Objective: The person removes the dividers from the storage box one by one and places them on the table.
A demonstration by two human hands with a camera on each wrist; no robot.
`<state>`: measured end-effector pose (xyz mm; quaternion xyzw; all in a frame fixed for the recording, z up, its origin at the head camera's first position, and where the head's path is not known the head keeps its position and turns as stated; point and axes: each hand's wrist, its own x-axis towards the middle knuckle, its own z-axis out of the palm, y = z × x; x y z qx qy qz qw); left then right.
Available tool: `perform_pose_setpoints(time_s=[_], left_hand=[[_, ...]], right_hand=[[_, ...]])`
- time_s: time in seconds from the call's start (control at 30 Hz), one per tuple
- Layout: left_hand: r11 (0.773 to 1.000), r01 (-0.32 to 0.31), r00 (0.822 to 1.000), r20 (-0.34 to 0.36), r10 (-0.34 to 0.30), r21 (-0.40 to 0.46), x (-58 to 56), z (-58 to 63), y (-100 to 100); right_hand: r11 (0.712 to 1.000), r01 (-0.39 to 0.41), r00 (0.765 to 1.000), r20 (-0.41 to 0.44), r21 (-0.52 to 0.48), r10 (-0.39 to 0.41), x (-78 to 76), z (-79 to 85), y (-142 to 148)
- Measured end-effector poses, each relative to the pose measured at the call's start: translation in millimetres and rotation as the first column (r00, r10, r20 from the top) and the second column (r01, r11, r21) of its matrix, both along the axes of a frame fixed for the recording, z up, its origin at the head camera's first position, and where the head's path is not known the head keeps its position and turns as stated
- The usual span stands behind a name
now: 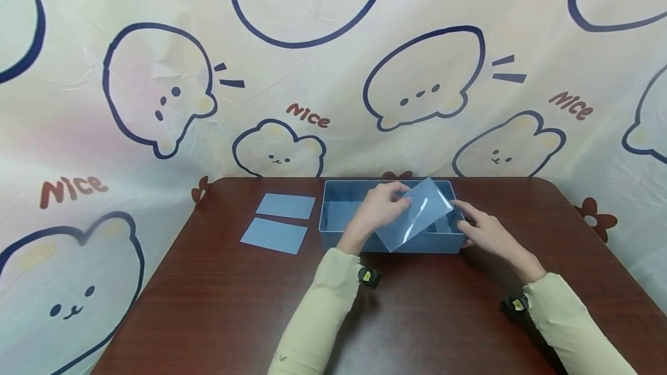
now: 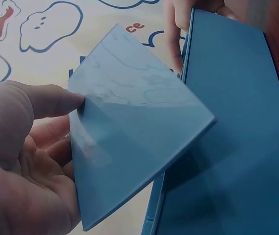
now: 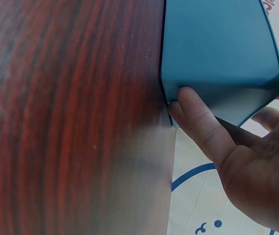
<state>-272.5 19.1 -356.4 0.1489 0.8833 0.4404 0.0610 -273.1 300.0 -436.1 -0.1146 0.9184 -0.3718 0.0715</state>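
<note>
My left hand (image 1: 381,208) pinches a thin, glossy blue panel (image 2: 129,132) by one edge, thumb on its face and fingers behind. The panel is tilted above the front wall of a long blue storage box (image 1: 333,240) and hides part of its inside. At the box's right end, my right hand (image 1: 487,231) grips the corner. In the right wrist view, fingertips (image 3: 190,98) press the outside of the box's end wall, low near the table, while other fingers reach around the rim. Low divider walls show inside the box's right part.
Two flat blue panels lie on the brown wooden table (image 1: 219,305) left of the box, one panel (image 1: 285,206) behind the other panel (image 1: 275,236). The box stands near the table's back edge, close to a cartoon-printed cloth (image 1: 344,85).
</note>
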Motion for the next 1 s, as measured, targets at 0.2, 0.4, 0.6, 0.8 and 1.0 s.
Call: perform_pose_setpoints(time_s=[0.2,0.4,0.6,0.8,1.0], left_hand=[[0.999,0.010,0.999,-0.039,-0.011,-0.046,1.8,-0.8,-5.0],[0.996,0.016,0.998,-0.055,-0.021,-0.085,2.2,-1.2,-12.0],[0.992,0.048,0.996,-0.068,-0.057,-0.120,5.0,2.7,-21.5],[0.986,0.060,0.994,-0.084,-0.074,-0.153,7.5,4.3,-32.1],[0.982,0.074,0.991,-0.096,-0.092,-0.174,11.2,6.2,-40.9]], right_hand=[[1.000,-0.006,1.000,0.001,-0.001,0.006,0.3,-0.5,0.8],[1.000,-0.002,1.000,0.004,0.000,0.002,0.3,1.1,0.3],[1.000,-0.001,1.000,0.011,-0.002,0.001,0.4,0.9,-0.9],[1.000,-0.001,1.000,0.014,0.002,0.001,0.2,0.9,-1.1],[1.000,-0.004,1.000,0.009,-0.008,0.004,0.0,1.9,-1.7]])
